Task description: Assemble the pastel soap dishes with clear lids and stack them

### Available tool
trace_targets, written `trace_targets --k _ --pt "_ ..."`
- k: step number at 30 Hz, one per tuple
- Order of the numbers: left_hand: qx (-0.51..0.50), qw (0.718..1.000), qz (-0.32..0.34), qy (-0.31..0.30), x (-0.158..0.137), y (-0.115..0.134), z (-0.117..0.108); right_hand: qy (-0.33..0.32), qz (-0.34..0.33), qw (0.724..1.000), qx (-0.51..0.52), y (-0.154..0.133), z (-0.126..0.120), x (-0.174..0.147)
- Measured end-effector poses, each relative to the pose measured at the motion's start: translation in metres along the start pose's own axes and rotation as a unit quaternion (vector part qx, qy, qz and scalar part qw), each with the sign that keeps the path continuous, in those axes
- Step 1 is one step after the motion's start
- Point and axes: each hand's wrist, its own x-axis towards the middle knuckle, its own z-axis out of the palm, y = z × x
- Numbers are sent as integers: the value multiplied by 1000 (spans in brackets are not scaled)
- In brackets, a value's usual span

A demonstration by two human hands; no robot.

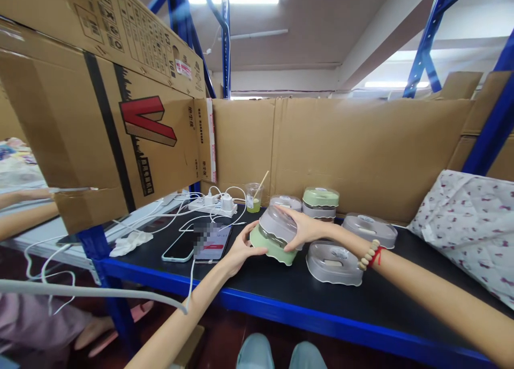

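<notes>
My left hand [241,251] grips the left side of a green wavy-edged plastic box [276,251], thumb along its front. A greyish see-through wavy-edged cover [277,223] sits tilted over the green part, and my right hand [305,227] is closed round its right side. Whether the two parts are fastened together I cannot tell. Just right of them stands a grey see-through lidded box [334,264]. Behind are a stack with a green top [320,197], another clear-topped box [286,202] and a further grey lidded box [370,231].
Left on the black tabletop lie two phones [180,247], a white power strip [212,205] with cables, and a crumpled tissue [130,243]. A plastic cup [254,197] with green drink stands behind. Cardboard [341,144] walls the back; a patterned cloth bag [469,224] sits right.
</notes>
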Motion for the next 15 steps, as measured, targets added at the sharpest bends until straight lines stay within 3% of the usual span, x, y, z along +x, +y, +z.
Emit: trace_targets --k 4,8,12,15 --pt "-36 999 32 20 10 17 9 26 -21 998 -48 -10 -25 6" --pt "-72 993 91 28 40 44 24 69 -18 988 -136 -20 -70 22" --pt "-123 984 127 33 83 60 41 98 -45 977 -182 -10 -111 44" --pt "-154 980 123 17 112 60 54 113 -30 976 -186 5 -126 58"
